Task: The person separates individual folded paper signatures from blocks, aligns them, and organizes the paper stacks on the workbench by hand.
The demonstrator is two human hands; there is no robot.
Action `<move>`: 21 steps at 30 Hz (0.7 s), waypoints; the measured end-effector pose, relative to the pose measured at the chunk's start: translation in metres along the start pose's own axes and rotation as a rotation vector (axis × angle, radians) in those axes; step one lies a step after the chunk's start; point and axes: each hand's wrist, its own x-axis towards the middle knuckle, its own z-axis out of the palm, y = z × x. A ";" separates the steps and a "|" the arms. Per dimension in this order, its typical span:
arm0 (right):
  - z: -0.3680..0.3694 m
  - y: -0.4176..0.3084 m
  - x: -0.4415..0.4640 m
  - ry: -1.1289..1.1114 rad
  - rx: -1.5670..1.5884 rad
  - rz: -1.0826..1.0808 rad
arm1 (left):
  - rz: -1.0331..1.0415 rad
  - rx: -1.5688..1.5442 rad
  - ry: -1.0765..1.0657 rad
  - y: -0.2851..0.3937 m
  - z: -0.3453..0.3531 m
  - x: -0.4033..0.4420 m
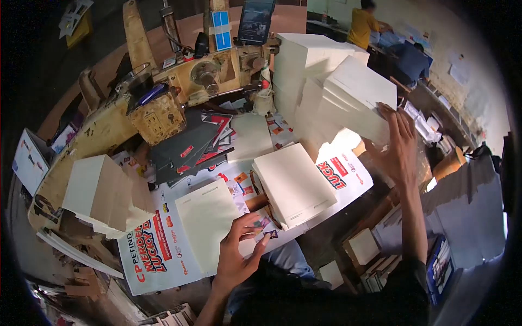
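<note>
My right hand (396, 141) is at the right, its fingertips on the near edge of the top stack of cream paper blocks (361, 81). Its fingers are bent around that edge, thumb apart. My left hand (239, 255) hovers low in the middle with thumb and fingers apart, holding nothing. Just above and right of it lies a thick cream paper block (293, 185). To its upper left a flat cream sheet or thin block (206, 228) rests on the printed poster (163, 271).
A worn cream machine (206, 79) with a boxy head stands behind, a phone (255, 20) on it. Dark printed covers (185, 146) lie near its base. Another paper stack (103, 195) stands left. Two people (363, 26) are at the far right back.
</note>
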 end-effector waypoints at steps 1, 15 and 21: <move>-0.004 -0.015 0.003 -0.089 -0.110 0.104 | 0.002 -0.006 0.009 0.001 -0.001 -0.003; -0.020 -0.031 -0.001 0.218 0.006 -0.066 | 0.028 -0.010 0.056 -0.002 -0.016 -0.028; -0.052 -0.059 -0.082 0.334 0.122 0.065 | 0.297 -0.007 0.008 0.028 0.001 0.044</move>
